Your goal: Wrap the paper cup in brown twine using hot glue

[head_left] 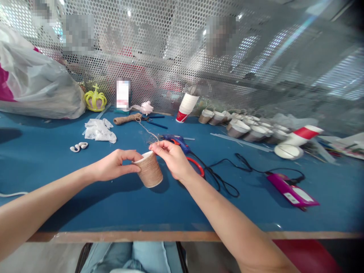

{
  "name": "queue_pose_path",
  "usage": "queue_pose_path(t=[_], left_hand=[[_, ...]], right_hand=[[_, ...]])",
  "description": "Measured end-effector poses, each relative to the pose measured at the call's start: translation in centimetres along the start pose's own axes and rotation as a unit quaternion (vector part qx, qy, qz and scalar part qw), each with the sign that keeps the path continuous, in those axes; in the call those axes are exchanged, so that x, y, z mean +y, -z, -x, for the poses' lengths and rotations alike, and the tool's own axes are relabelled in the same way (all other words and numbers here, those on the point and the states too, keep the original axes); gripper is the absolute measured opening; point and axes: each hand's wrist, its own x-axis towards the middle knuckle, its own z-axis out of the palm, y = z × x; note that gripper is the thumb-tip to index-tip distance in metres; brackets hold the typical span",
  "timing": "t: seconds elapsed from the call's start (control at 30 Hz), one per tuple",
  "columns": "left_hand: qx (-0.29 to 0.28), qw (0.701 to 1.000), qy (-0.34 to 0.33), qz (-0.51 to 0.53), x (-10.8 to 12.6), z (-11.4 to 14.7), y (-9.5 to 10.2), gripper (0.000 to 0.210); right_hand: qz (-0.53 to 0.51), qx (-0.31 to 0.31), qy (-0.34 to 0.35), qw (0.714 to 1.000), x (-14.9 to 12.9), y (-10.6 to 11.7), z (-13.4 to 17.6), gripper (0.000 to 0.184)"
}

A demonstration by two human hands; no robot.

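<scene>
A white paper cup (150, 170) wrapped in brown twine is tilted above the blue table. My left hand (121, 163) grips its rim from the left, fingers inside the opening and thumb on the outside. At the right of the rim, my right hand (169, 154) pinches the strand of twine (148, 131) with thumb and fingers. That strand runs back to a twine bundle (127, 118) lying behind the cup. Just beyond my right hand lies a blue glue gun (173, 138), partly hidden by the hand.
Pliers (155, 122), crumpled white plastic (99, 130) and white earbuds (79, 147) lie around. A stack of paper cups (187, 105) stands at the back, near several wrapped cups (239, 129). A black cable (227, 185) runs to a purple power strip (291, 190) at right.
</scene>
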Motion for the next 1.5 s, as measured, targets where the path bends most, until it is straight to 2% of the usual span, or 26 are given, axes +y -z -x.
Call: queue_pose_path(t=[0.23,0.53,0.77,1.0,1.17,1.33,1.5], left_hand=[[0.006,1.000,-0.006,0.010,-0.1,0.0,0.1,0.014],[0.010,0.999,-0.010,0.030,-0.3,0.0,0.2,0.014],[0.027,0.999,0.027,-0.023,-0.5,-0.2,0.4,0.016],[0.046,0.996,0.074,-0.023,0.5,-0.2,-0.4,0.026],[0.063,0.994,0.085,-0.008,0.3,-0.2,-1.0,0.023],[0.064,0.995,0.072,-0.017,-0.2,-0.2,-0.8,0.025],[0.063,0.995,0.076,-0.013,-0.5,-0.3,-0.6,0.026]], right_hand=[[-0.040,-0.001,-0.001,0.999,-0.2,-0.2,0.2,0.020],[-0.086,-0.072,0.007,0.994,0.1,0.0,0.1,0.023],[0.013,-0.044,0.059,0.997,0.6,0.1,-0.1,0.020],[0.139,-0.029,0.117,0.983,0.0,-1.0,0.8,0.019],[0.128,-0.024,0.132,0.983,-0.1,-1.5,1.2,0.020],[0.079,-0.018,0.118,0.990,0.1,-1.3,1.0,0.023],[0.083,-0.019,0.121,0.989,0.4,-1.3,1.0,0.022]])
